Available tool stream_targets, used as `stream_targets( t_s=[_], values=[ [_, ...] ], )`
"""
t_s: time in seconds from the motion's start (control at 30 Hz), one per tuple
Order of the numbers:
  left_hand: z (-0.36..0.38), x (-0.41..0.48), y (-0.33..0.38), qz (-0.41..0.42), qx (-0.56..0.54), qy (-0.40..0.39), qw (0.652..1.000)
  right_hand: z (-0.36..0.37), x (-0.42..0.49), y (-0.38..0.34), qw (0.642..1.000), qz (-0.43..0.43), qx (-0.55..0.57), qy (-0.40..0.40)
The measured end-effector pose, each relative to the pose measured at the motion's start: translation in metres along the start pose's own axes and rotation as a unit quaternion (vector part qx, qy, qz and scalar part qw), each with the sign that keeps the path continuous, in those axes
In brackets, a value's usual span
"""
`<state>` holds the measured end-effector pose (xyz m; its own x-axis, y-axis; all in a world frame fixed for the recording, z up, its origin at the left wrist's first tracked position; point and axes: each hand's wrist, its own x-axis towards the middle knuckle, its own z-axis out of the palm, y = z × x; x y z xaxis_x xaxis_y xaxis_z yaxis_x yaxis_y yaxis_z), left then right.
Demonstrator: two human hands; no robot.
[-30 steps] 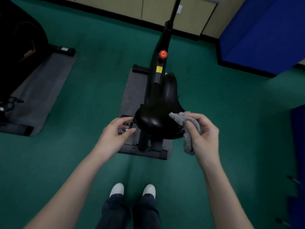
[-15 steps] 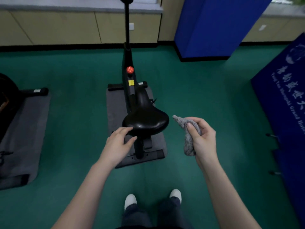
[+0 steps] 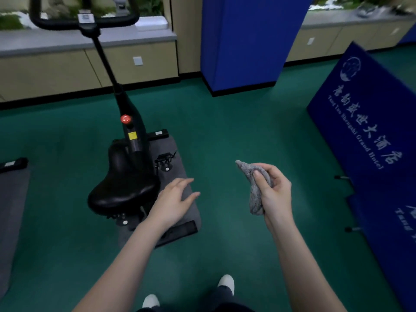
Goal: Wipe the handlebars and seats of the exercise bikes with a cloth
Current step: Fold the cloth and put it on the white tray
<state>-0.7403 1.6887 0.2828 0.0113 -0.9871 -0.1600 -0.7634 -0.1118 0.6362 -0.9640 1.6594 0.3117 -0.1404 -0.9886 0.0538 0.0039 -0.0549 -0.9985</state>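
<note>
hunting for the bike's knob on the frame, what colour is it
The knob is red, seen in the head view.

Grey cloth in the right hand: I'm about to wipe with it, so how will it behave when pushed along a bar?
Probably floppy: the grey bunched cloth droops below the right hand gripping it. Likely light, as one hand holds it up easily. Its fuzzy weave should drag on the black handlebar, not slip.

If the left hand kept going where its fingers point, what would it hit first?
Nothing near: the left hand points past the mat over open floor, perhaps toward the blue pillar; depth unclear.
</note>
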Motion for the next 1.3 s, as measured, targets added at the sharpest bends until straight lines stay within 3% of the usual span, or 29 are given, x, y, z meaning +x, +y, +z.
stream_targets(
  t_s=[0.27,0.47,0.63,0.97,1.3],
  values=[
    [0.043,0.045,0.081,0.012,0.043,0.013,0.999,-0.098,0.056,-0.006,0.999,0.011,-0.015,0.03],
    [0.047,0.088,0.098,0.02,0.102,0.01,0.994,-0.118,0.096,0.004,0.999,0.023,-0.022,0.034],
    [0.047,0.144,0.096,0.016,0.14,0.002,0.99,-0.105,0.147,0.013,0.998,0.028,-0.049,0.024],
    [0.016,0.306,0.076,-0.026,0.061,-0.004,0.998,-0.021,0.311,0.011,0.992,0.038,-0.108,-0.048],
    [-0.031,0.413,0.053,-0.098,0.068,0.027,0.992,0.034,0.436,0.026,0.991,0.049,-0.098,-0.083]
  ],
)
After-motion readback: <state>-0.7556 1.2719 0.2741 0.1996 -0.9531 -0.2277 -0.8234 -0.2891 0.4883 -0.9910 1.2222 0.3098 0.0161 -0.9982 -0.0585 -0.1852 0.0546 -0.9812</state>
